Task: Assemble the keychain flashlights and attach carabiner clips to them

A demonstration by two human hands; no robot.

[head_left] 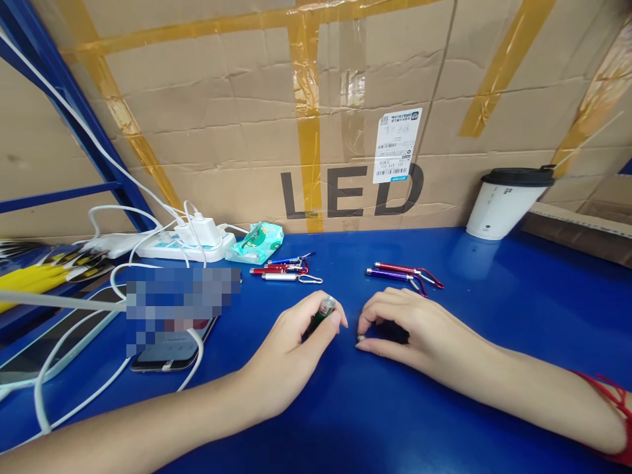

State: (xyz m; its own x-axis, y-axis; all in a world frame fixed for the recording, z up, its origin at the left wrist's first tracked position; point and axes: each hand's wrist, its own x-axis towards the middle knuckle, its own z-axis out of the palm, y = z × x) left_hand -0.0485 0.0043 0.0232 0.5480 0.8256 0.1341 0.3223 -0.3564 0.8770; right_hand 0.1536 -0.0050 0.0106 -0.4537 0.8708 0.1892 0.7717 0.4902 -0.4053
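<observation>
My left hand (291, 345) is closed around a small green keychain flashlight (323, 311), its silver end pointing up between thumb and fingers. To the right of it, my right hand (402, 329) pinches a tiny silvery piece (361, 338) between thumb and fingertips, too small to make out exactly. Beyond my left hand lie several slim flashlights with carabiner clips, among them a silver flashlight (279, 277) and a blue flashlight (285, 261). A purple flashlight (388, 274) and a red flashlight (397, 268) lie side by side past my right hand.
On the blue table (336, 421), a white power strip (207, 249) with trailing cables and a teal tissue pack (257, 241) stand at the back left. Phones (168, 352) lie nearer. A lidded paper cup (506, 204) is at the back right, before a large cardboard box (222, 131).
</observation>
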